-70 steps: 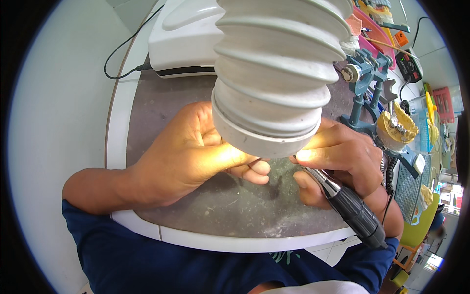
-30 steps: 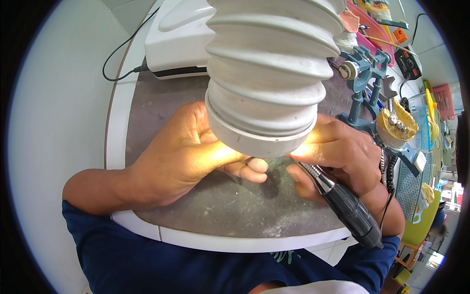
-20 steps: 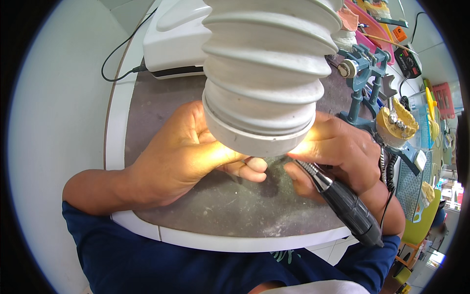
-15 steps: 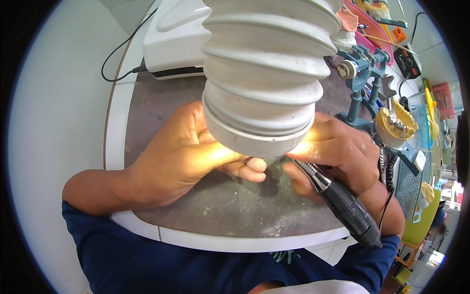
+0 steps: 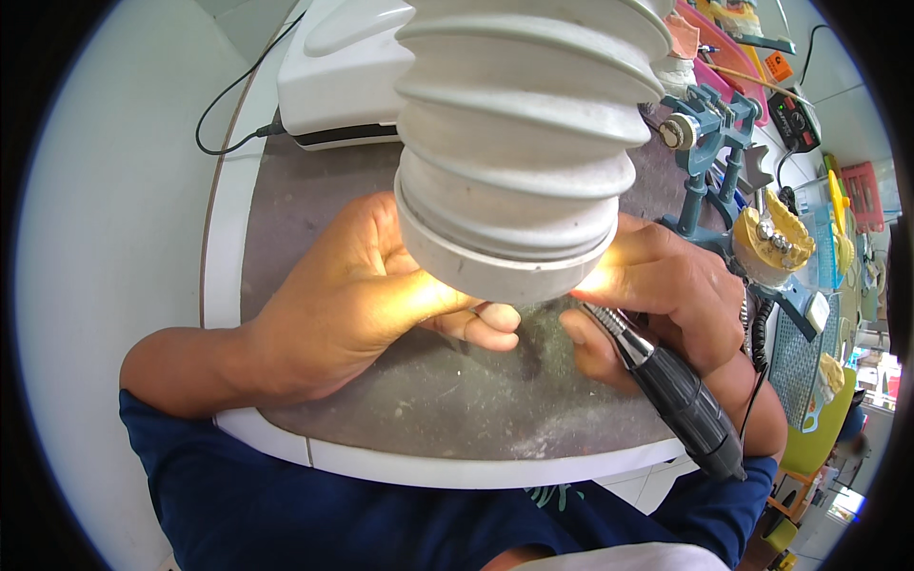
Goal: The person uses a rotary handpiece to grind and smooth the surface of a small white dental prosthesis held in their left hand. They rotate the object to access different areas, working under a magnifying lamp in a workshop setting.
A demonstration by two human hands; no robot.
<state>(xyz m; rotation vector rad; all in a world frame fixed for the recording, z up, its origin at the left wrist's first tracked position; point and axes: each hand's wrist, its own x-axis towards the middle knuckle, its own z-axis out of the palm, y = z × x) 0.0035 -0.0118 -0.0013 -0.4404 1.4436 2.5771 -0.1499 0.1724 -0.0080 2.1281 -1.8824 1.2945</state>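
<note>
My right hand point(image 5: 666, 295) grips a black rotary handpiece point(image 5: 681, 400) with a ribbed silver nose. Its tip points up and left, hidden under the white corrugated hose point(image 5: 514, 143). My left hand point(image 5: 362, 305) is curled, with thumb and index reaching under the hose mouth. Whatever those fingertips pinch is covered by the hose. Bright light falls on both hands below its rim. Fine pale dust lies on the dark grey mat point(image 5: 447, 400) beneath them.
Right of my hand stands a blue-grey articulator point(image 5: 705, 133) near a yellow dental cast point(image 5: 769, 243) with metal crowns. A white machine point(image 5: 347, 71) sits at the back left, its black cable point(image 5: 224, 152) trailing off. Farther right are a black control box point(image 5: 793, 119) and a blue basket point(image 5: 795, 357).
My right hand and the handpiece have shifted slightly right, away from my left hand. The left hand is almost unmoved. The hose appears a little farther right.
</note>
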